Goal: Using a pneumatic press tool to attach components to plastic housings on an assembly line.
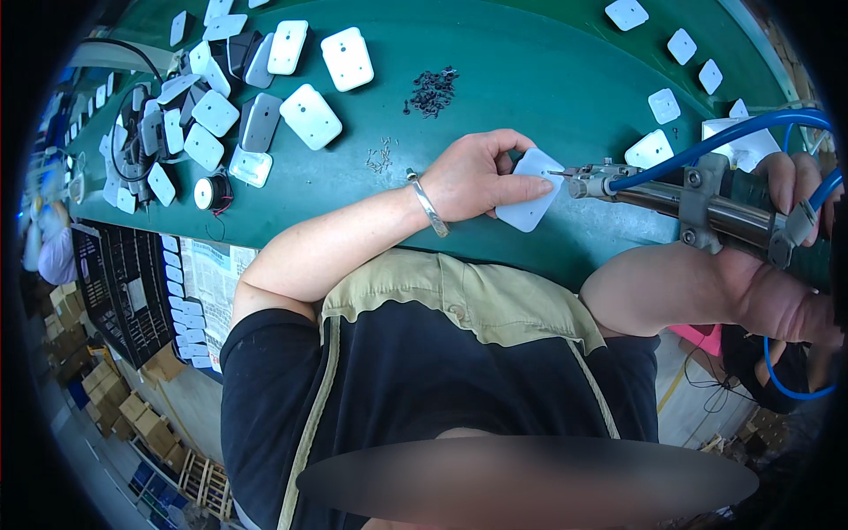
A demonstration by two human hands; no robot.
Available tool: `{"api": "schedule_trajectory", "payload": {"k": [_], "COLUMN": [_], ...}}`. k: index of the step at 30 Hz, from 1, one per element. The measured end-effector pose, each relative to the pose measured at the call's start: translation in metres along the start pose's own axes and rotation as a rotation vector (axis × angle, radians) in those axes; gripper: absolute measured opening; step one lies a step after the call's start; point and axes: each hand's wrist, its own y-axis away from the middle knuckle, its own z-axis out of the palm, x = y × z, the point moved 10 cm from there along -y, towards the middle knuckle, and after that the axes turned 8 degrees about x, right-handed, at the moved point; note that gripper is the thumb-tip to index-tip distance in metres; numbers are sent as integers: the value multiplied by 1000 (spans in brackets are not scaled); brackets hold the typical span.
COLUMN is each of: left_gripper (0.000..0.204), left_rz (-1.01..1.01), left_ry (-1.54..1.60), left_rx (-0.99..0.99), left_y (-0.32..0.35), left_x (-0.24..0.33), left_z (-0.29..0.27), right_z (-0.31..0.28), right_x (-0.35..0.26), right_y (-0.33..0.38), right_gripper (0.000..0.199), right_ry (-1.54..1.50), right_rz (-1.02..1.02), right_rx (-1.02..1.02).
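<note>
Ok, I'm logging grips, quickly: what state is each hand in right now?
Left hand: closed, pinching a white plate.
Right hand: fingers curled around the metal tool, the grip partly hidden.

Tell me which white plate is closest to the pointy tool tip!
The white plate pinched in the left hand: it's right at the tool tip, while the other plates lie farther away.

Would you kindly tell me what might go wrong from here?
The tool's thin tip sits close to the thumb of the bare left hand, so a slip might nick it. The white plate is held off the table, so it could twist. The small black parts lie loose and might scatter if knocked.
</note>
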Motion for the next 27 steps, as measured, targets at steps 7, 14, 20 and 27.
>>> {"api": "schedule_trajectory", "payload": {"k": [7, 14, 20, 27], "left_gripper": [39, 41, 30, 37], "left_rz": [-38, -34, 2, -57], "left_ry": [16, -26, -308, 20], "left_rx": [-7, 63, 29, 1], "left_y": [-1, -2, -2, 0], "left_x": [3, 4, 13, 6], "left_z": [1, -9, -16, -25], "right_z": [3, 8, 7, -14], "right_x": [3, 13, 23, -15], "right_y": [-3, -3, -10, -7], "right_gripper": [53, 51, 49, 46], "right_ry": [-1, -36, -161, -127], "right_rz": [0, 13, 31, 181], "right_rx": [-11, -79, -195, -5]}}
